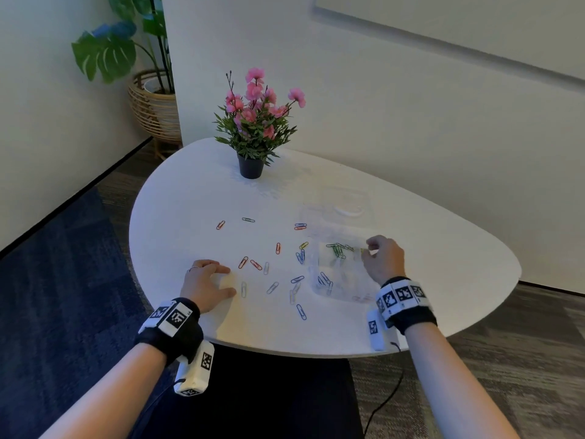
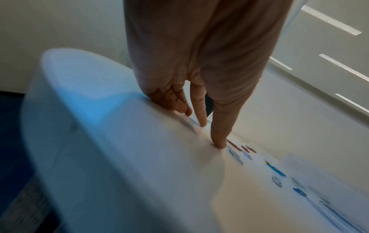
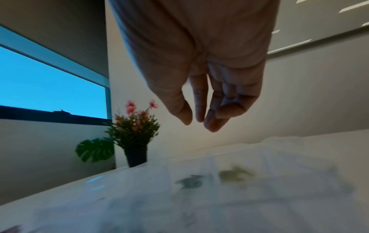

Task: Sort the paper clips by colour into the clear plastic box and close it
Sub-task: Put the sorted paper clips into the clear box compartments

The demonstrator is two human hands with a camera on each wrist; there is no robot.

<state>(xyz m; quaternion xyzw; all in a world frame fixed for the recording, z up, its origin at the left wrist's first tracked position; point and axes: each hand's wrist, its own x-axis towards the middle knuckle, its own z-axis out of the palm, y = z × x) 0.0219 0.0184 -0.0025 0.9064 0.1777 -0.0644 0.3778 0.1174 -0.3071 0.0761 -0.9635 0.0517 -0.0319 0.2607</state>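
The right hand [image 1: 384,259] hovers loosely curled over the clear plastic box [image 1: 340,267], apparently empty; the left hand [image 1: 207,285] rests relaxed near the table's [image 1: 443,264] front edge beside loose paper clips [image 1: 278,270].

clear plastic box [image 1: 340,270], matt white table [image 1: 190,201]

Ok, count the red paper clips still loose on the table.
5 red clips: one far left, one beside the lid at, one mid-table, two near the left hand. More may lie blurred in the box.
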